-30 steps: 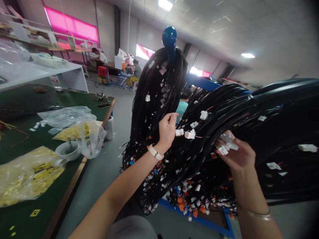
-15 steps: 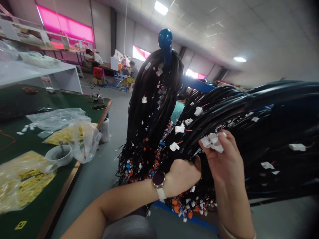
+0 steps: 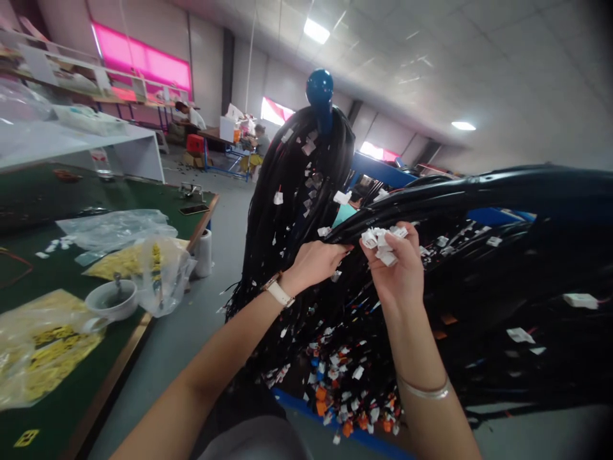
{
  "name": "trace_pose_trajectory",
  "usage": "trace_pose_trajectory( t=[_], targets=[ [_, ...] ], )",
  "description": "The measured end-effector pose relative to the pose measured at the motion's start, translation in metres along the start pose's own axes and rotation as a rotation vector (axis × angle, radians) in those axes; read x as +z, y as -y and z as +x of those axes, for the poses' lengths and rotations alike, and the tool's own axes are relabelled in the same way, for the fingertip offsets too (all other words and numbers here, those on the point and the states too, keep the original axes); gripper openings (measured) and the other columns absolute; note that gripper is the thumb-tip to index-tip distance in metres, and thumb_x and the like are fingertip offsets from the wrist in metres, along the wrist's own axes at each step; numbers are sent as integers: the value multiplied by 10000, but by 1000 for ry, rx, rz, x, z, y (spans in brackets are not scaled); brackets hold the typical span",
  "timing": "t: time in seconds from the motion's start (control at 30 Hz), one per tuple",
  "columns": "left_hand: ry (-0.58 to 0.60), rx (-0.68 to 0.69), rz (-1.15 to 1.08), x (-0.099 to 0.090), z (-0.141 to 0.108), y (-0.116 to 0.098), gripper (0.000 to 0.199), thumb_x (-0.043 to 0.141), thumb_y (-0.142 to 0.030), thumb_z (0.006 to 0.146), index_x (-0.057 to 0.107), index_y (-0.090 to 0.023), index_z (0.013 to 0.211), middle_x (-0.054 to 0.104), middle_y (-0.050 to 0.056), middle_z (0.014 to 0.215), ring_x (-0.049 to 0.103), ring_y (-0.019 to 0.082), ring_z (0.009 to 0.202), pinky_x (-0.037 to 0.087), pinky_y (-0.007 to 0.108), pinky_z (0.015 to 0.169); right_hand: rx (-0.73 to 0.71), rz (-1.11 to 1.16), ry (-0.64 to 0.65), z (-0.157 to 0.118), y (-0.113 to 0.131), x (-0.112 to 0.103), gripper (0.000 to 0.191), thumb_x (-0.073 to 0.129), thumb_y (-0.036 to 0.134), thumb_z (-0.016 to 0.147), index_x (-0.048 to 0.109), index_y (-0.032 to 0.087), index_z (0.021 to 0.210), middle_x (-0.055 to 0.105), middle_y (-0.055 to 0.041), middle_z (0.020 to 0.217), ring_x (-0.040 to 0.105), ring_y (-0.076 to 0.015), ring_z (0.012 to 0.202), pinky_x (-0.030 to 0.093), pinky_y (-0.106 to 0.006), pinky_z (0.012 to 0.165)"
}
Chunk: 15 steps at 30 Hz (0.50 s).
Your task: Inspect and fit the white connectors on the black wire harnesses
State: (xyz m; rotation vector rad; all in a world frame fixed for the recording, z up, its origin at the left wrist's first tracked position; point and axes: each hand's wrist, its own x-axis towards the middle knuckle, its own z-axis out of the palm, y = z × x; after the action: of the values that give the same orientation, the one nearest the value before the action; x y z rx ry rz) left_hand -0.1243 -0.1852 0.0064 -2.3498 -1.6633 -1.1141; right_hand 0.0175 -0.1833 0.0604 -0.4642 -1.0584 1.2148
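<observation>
My right hand [image 3: 396, 271] is closed around a cluster of white plastic connectors [image 3: 383, 244], held up in front of the black cables. To its left, my left hand [image 3: 317, 263], with a watch on the wrist, grips the black cables [image 3: 378, 214] at the near side of a thick bundle. Its fingertips are partly hidden among the cables. Loose cable ends hang below both hands, carrying many white, orange and blue connectors [image 3: 347, 409].
A blue post with a round knob [image 3: 320, 88] holds another hanging cable bundle [image 3: 268, 243]. At left, a green-topped table [image 3: 57, 428] bears bags of yellow parts [image 3: 43, 358], a white cup [image 3: 113, 300] and a phone [image 3: 194, 209]. People sit at benches farther back.
Both hands have moved up and to the left. A section of cables is now raised between them, and the hanging connectors below show more.
</observation>
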Motion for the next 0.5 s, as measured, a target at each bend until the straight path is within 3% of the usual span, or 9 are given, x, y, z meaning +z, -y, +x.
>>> trace_pose_trajectory(
  t=[0.13,0.27,0.4,0.5],
  targets=[
    [43,48,-126,8,-1,0,357,432,-296,946,605,-345,1255,724,15,1118,688,208,961,504,320,811,71,15,104,1,1,-23,311,706,141,655,568,269,902,646,67,799,642,-101,767,592,-271,729],
    [60,15,-187,14,-9,-9,344,456,-310,931,634,-320,1225,736,22,1070,684,211,931,491,307,792,118,12,106,-4,4,-34,303,729,169,671,563,274,902,651,71,804,642,-108,733,611,-314,726],
    [54,5,-321,15,-18,-23,311,517,-306,895,683,-245,1150,725,23,799,638,172,698,432,265,652,163,21,98,-9,9,-35,283,759,277,681,559,261,881,647,62,825,651,-128,772,616,-342,731],
    [94,-43,-561,11,-27,-27,284,559,-304,873,708,-205,1093,581,-32,557,461,104,500,327,232,527,174,-14,105,-12,12,-36,313,779,268,660,561,265,884,639,71,814,645,-118,772,606,-334,754]
  ],
)
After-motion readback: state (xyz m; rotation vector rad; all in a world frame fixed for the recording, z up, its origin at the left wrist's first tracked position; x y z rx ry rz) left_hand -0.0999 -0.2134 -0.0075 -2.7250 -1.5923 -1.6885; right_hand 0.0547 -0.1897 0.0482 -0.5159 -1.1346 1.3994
